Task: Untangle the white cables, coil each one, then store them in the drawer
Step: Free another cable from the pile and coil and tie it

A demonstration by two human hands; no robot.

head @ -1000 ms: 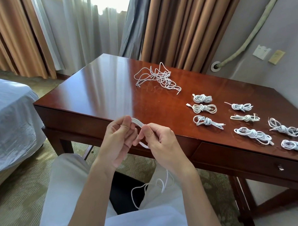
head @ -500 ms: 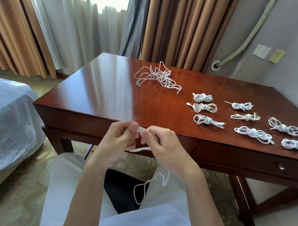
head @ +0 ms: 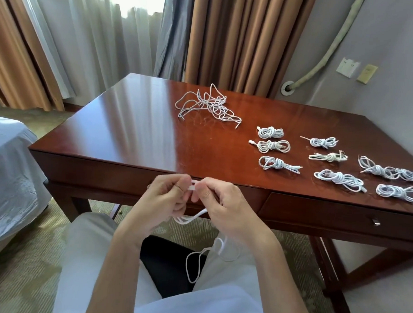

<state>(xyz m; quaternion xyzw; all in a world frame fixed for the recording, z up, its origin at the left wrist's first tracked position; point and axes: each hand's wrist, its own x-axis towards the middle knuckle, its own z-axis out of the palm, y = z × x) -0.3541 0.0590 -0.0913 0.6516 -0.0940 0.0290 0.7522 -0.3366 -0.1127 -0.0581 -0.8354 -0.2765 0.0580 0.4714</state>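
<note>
Pinching a white cable (head: pixel 191 219) between both hands, we sit just short of the desk (head: pixel 136 135) edge. Our left hand (head: pixel 163 201) curls its fingers round the gathered loops, thumb and forefinger nipping a short stretch at the top; our right hand (head: pixel 222 205) meets it there, fingertips touching, pinching the same stretch from the other side. That short piece runs straight across from one hand to the other. Below our palms a few strands sag in a shallow arc, and the loose tail (head: pixel 198 261) drops down past our right wrist toward our lap, so the slack lies below and on the right-hand side. That is what the next wrap turns on, we reckon: the right hand is nearer the free length and should feed it while the left holds the bundle.

The cord is thin, round, smooth and limp, bending wherever it hangs. Well ahead of our hands, slightly right, the tangled pile (head: pixel 208 105) sprawls on the glossy reddish wood, its wiry loops standing up. Further right of our right hand lie the finished coils (head: pixel 271 144), small knotted bundles in rows. The drawer (head: pixel 339 214) sits closed beside our right hand, a small metal knob on its front.
</note>
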